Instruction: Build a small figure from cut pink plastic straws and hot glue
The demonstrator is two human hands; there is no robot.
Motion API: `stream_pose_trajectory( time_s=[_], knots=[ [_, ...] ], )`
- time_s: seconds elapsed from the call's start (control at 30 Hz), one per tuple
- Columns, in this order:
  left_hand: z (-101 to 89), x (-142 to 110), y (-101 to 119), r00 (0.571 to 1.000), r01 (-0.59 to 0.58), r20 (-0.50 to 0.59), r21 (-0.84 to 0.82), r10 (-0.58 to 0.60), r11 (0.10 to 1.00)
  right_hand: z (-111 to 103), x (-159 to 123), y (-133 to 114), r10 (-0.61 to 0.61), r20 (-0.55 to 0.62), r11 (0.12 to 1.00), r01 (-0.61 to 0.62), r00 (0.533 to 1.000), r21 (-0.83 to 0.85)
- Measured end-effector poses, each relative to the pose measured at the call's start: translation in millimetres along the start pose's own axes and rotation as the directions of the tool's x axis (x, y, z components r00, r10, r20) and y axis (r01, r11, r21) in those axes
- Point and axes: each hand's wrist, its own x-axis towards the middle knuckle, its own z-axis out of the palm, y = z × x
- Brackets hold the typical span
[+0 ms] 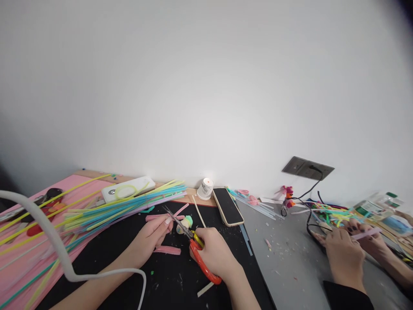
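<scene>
My right hand [214,249] is closed round the handles of a pair of scissors [202,262] with red and yellow grips. The scissor blades point up and left, close to the fingertips of my left hand [153,236]. Those fingers are pinched together, and what they hold is too small or hidden to name. Pink fuzzy pipe cleaner pieces [167,250] lie beside and behind the left hand on the black mat [112,267]. Just behind the blades sits a small figure with a green and yellow top [187,221]. A pale strip [205,289] lies below the scissors.
Bundled pastel pipe cleaners [129,211] cover a pink sheet [19,280] at left. A white cable [61,241] crosses in front of my left forearm. A paper cup [205,189] and a phone [227,206] stand behind. At right, another person's hands [345,249] hold a lilac strip.
</scene>
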Motion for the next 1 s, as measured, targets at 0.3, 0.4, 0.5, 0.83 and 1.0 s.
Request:
stream_pose_trajectory(
  time_s=[0.3, 0.4, 0.5, 0.83, 1.0],
  knots=[
    [0.4, 4, -12, 0.995, 0.101, 0.014, -0.129, -0.1, 0.987, -1, -7, -10, 0.124, 0.126, 0.981, -0.141, 0.984, 0.133],
    [-0.2, 5, -13, 0.989, 0.15, 0.019, -0.137, -0.149, 0.979, -16, -16, -9, 0.106, 0.097, 0.979, -0.121, 0.99, 0.164],
    [-1.6, 6, -14, 0.982, 0.187, 0.025, -0.152, -0.185, 0.971, -65, -39, 17, 0.066, 0.029, 0.982, -0.07, 0.997, 0.177],
    [-0.9, 7, -16, 0.96, 0.279, 0.071, -0.207, -0.27, 0.938, -171, -113, 200, 0.125, -0.436, 0.991, -0.133, 0.891, 0.012],
    [0.5, 6, -14, 0.961, 0.276, 0.047, -0.202, -0.272, 0.94, -169, -110, 190, 0.126, -0.388, 0.989, -0.147, 0.913, -0.023]
  ],
)
